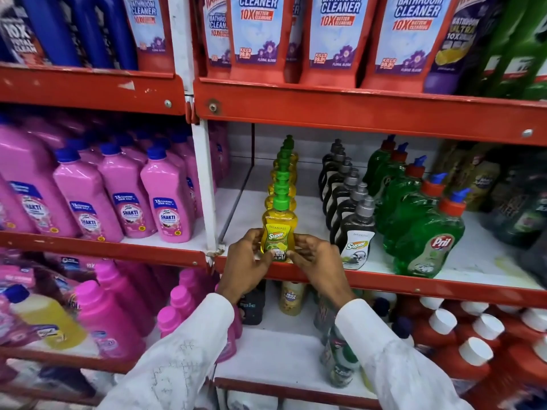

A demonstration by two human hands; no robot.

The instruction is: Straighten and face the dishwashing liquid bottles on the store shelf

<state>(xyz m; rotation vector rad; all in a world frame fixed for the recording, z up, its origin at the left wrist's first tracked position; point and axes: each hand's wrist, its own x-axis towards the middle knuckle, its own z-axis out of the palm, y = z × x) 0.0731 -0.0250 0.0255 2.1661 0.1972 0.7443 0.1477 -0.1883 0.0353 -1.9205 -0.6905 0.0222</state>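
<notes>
Your left hand [247, 263] and right hand [318, 261] close in from either side on the front yellow bottle [277, 232], which stands upright at the front edge of the red shelf [414, 284], its label facing you. Your thumbs and fingertips press against its lower sides and base, so both hands have a light pinch on it rather than a full wrap. Your fingers cover the bottom of the label, so the print there cannot be read.

Behind it the rest of the yellow row [282, 184] runs straight back in single file; only the green caps and slivers of yellow show, each bottle hiding most of the next. To the right stands the dark bottle row [352, 214] with grey caps, and just beside it the green bottle row [426, 232] with orange caps (only the front labels of these two rows are legible). Further right, the dark packs [521, 208] are blurred and cut by the frame edge.

Your white sleeves [183, 356] hide part of the shelf below. The pink bottles [165, 196] fill the bay to the left.
</notes>
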